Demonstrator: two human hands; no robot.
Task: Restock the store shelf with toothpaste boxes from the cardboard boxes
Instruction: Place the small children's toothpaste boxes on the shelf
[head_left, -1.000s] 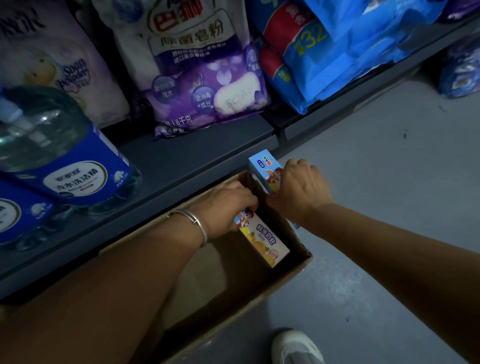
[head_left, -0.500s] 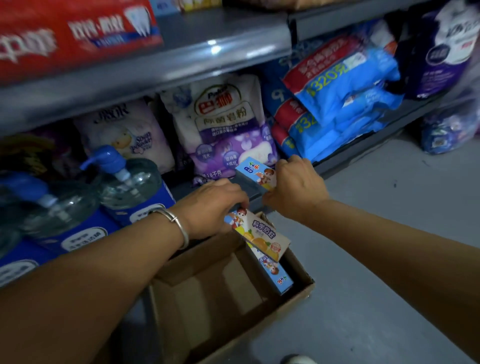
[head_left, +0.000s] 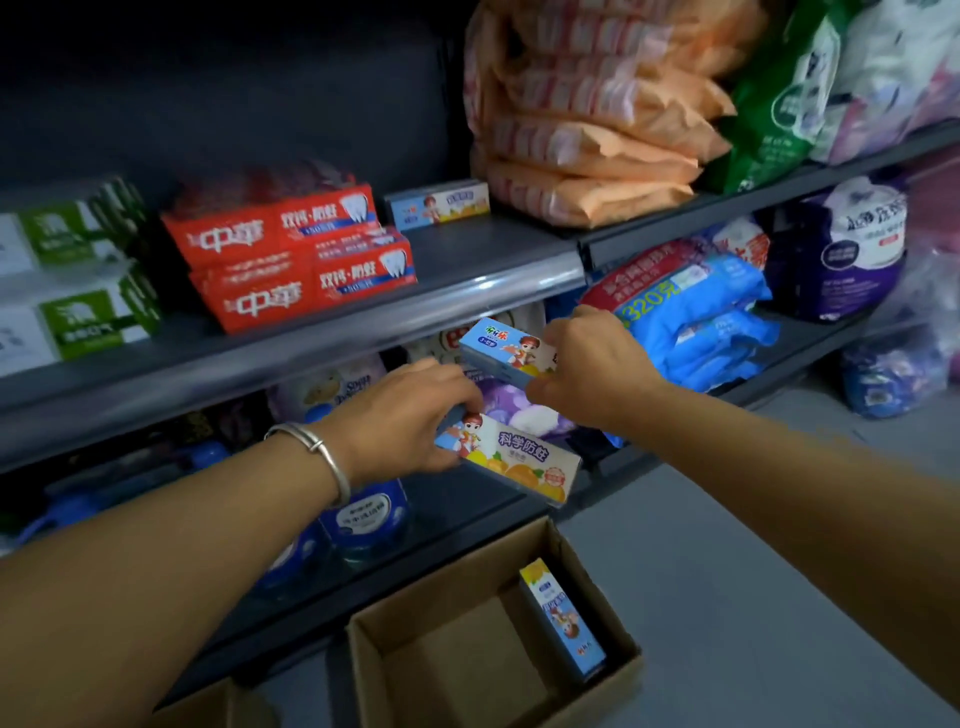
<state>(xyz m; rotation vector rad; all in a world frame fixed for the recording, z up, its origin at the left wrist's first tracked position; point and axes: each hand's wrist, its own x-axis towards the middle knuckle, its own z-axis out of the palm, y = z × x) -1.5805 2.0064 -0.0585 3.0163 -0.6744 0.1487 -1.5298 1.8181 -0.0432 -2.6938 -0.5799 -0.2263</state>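
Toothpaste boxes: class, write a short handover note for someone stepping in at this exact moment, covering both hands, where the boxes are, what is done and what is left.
Left hand: holds one kids' toothpaste box in its grip, below the shelf edge.
Right hand: grips a second box, raised toward the shelf.
Done: one matching box already stands on the shelf beside the red toothpaste packs.
Left: shelve both held boxes, then the last box in the cardboard box on the floor.

I read 科学防蛀 on the toothpaste box in my left hand, 中华 on red boxes above it, and 320克 on a blue bag beyond my right hand.
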